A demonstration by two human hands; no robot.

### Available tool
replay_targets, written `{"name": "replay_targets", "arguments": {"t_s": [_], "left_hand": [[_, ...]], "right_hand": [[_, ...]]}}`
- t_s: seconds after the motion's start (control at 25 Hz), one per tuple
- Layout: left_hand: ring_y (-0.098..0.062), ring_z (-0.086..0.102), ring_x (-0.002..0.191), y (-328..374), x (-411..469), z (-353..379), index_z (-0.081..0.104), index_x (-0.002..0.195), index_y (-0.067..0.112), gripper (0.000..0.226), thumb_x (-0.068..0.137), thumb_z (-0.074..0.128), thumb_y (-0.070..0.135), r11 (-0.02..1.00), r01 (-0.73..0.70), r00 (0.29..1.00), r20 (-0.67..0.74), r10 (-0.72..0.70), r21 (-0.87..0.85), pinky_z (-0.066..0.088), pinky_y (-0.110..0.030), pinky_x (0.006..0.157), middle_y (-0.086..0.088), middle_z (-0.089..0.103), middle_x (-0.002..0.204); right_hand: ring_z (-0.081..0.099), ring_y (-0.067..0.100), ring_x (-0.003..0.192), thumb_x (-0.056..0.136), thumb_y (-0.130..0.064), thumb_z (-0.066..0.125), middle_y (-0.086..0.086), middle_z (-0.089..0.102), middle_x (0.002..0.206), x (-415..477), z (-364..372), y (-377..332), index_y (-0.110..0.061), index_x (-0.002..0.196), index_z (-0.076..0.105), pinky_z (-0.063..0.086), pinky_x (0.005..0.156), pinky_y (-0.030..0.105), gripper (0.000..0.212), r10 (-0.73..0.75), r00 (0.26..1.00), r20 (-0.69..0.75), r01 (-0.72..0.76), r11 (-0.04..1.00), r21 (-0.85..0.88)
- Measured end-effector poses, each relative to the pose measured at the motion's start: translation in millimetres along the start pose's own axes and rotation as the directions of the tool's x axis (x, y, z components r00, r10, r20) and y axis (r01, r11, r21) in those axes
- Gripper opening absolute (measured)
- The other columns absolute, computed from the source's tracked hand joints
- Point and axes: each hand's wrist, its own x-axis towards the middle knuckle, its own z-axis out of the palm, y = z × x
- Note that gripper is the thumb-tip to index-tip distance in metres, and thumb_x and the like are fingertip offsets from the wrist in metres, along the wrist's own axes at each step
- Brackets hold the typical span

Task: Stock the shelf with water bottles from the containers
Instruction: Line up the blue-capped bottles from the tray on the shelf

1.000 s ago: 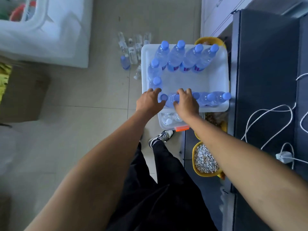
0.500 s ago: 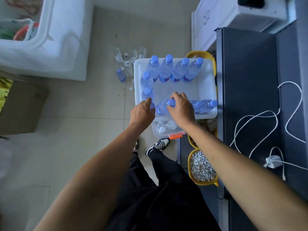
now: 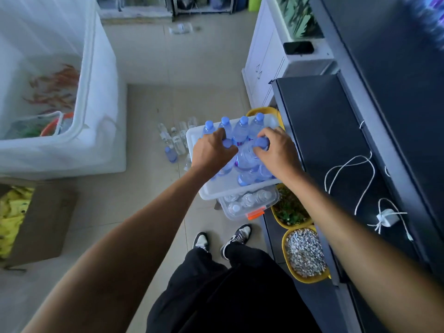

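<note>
A white bin (image 3: pixel 230 191) on the floor holds several blue-capped water bottles (image 3: pixel 241 132). It rests on a clear container (image 3: pixel 249 205) with an orange latch and more bottles inside. My left hand (image 3: pixel 211 152) grips a bottle by its blue cap (image 3: pixel 227 143), raised above the bin. My right hand (image 3: pixel 276 152) grips another bottle (image 3: pixel 247 155) by its cap, also lifted. The dark shelf (image 3: pixel 322 131) runs along the right, beside the bin.
Loose clear bottles (image 3: pixel 175 140) stand on the tile floor left of the bin. Yellow tubs of plants (image 3: pixel 290 210) and gravel (image 3: pixel 305 253) sit under the shelf. A white cable and charger (image 3: pixel 386 217) lie on the shelf. A large white tub (image 3: pixel 101 116) and cardboard box (image 3: pixel 45 219) stand left.
Both hands closed on bottle caps and lifted their bottles out of the bin's front row. The camera rose and tilted up, showing more of the room.
</note>
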Motion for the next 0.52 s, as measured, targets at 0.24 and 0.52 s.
{"name": "replay_targets", "arguments": {"t_s": [0.24, 0.52], "left_hand": [[-0.040, 0.057, 0.072, 75.9, 20.3, -55.7, 0.063, 0.082, 0.013, 0.025, 0.072, 0.065, 0.035, 0.949, -0.313, 0.949, -0.054, 0.311, -0.035, 0.049, -0.038, 0.061, -0.009, 0.065, 0.071], [-0.030, 0.055, 0.068, 215.7, 44.6, -82.9, 0.062, 0.076, 0.014, 0.030, 0.068, 0.063, 0.043, 0.799, -0.584, 0.811, -0.069, 0.581, -0.145, 0.040, -0.032, 0.056, -0.003, 0.060, 0.067]], "right_hand": [[0.058, 0.027, 0.075, 0.077, -0.008, 0.072, 0.000, 0.054, 0.086, -7.3, -80.6, -9.4, -0.009, 0.090, 0.066, 0.035, 0.062, 0.033, 0.014, 0.026, 0.978, -0.209, -0.015, 0.998, 0.054], [0.061, 0.027, 0.073, 0.075, -0.014, 0.073, 0.008, 0.063, 0.083, -9.9, -211.8, -7.6, -0.008, 0.086, 0.071, 0.046, 0.064, 0.038, 0.013, 0.070, 0.906, -0.418, -0.062, 0.998, 0.032]]}}
